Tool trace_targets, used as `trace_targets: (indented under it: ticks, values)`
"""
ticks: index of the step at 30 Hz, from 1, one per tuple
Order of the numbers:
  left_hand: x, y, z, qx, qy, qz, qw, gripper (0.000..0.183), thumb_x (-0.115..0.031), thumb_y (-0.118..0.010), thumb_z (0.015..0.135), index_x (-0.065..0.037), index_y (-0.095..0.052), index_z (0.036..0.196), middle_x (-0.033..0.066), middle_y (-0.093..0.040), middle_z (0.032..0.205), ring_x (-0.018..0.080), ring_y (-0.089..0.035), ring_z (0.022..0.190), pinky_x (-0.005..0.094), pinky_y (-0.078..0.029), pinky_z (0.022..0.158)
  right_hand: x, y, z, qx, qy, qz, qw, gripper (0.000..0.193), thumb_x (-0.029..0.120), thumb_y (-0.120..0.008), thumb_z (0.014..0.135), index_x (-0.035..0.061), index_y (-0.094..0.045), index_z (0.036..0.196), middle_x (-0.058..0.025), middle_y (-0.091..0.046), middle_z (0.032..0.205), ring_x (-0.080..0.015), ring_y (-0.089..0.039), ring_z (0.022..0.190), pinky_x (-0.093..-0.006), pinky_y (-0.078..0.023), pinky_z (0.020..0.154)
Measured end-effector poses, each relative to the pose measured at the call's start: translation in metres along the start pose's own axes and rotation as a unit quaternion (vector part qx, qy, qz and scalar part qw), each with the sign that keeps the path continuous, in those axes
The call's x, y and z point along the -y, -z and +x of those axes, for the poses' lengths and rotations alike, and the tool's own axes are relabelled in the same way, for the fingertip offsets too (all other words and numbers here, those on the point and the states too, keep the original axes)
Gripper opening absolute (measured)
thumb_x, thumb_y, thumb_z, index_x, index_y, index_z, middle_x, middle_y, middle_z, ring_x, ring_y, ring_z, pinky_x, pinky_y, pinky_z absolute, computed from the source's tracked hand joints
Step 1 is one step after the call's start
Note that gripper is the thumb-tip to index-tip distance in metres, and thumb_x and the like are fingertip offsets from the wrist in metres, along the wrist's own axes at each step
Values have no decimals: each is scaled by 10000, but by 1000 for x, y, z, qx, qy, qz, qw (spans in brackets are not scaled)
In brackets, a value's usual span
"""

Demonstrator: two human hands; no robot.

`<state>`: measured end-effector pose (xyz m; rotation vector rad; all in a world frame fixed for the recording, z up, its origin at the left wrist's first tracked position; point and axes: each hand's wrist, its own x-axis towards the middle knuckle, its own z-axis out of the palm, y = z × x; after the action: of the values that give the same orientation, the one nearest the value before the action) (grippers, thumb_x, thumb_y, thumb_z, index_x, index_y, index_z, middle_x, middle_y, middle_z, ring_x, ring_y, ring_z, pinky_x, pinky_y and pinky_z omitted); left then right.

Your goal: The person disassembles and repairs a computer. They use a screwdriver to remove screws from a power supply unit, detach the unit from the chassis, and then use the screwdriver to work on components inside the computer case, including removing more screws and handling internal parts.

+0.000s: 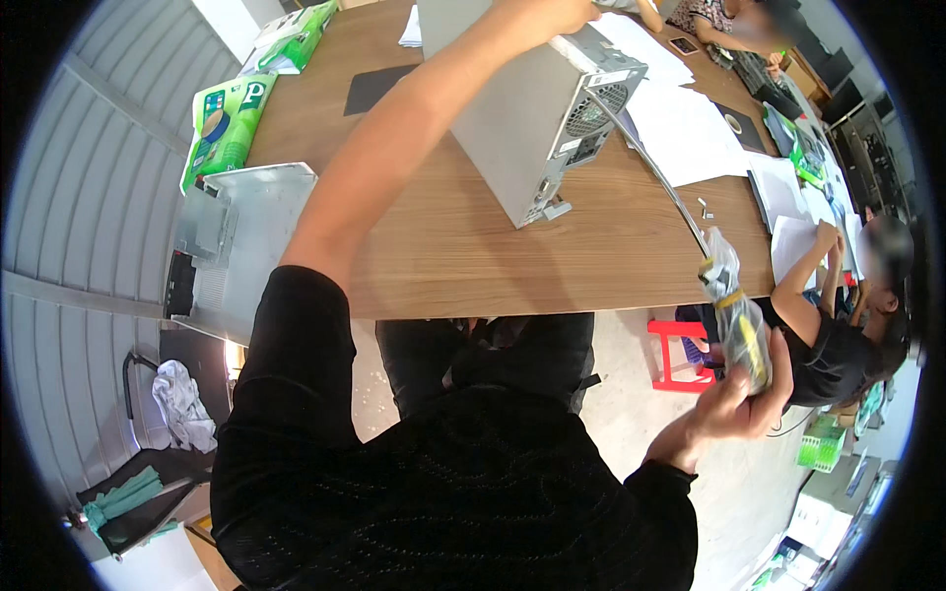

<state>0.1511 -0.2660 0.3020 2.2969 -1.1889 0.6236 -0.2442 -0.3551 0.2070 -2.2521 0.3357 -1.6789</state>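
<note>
A grey desktop computer case (512, 128) stands on the wooden table, its rear panel with a round fan grille (594, 108) turned to the right. At the upper frame edge, my left hand (552, 18) is closed over the top of the case, its fingers partly cut off from view. My right hand (744, 399) grips the handle of a long screwdriver (741, 330), which is wrapped in clear plastic. Its thin metal shaft slants up and left, with the tip at the rear panel near the fan grille; whether it sits in a screw cannot be told.
A metal side panel (258, 222) lies at the table's left edge, by green packages (229, 123). White papers (685, 133) and small loose pieces (704, 209) lie right of the case. Co-workers sit at the right, one beside a red stool (675, 360). A phone (682, 45) lies farther back.
</note>
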Motion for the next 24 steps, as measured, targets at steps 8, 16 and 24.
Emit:
trace_targets:
  ticks: [8,16,24]
  values:
    - [-3,4,2,11,29,-3,1000,341,-314,-766,788,25,-738,819,235,-703,802,386,-702,788,466,-544,738,5,-9,0,19,22,-4,1000,615,566,-688,878,17,-551,1119,-199,-656,971,-271,-651,882,-349,-536,744]
    - [-2,2,6,-1,32,27,999,332,-315,-755,786,15,-741,804,248,-698,801,389,-700,803,465,-543,748,14,-20,-1,13,-46,163,985,670,577,-728,839,24,-471,1115,-174,-568,970,-218,-568,834,-340,-475,801]
    - [0,4,5,33,35,27,998,280,-304,-759,779,-25,-758,807,222,-705,803,385,-702,783,473,-549,733,8,-5,-8,39,106,46,993,533,439,-680,930,-26,-528,1140,-251,-666,962,-310,-669,845,-409,-563,752]
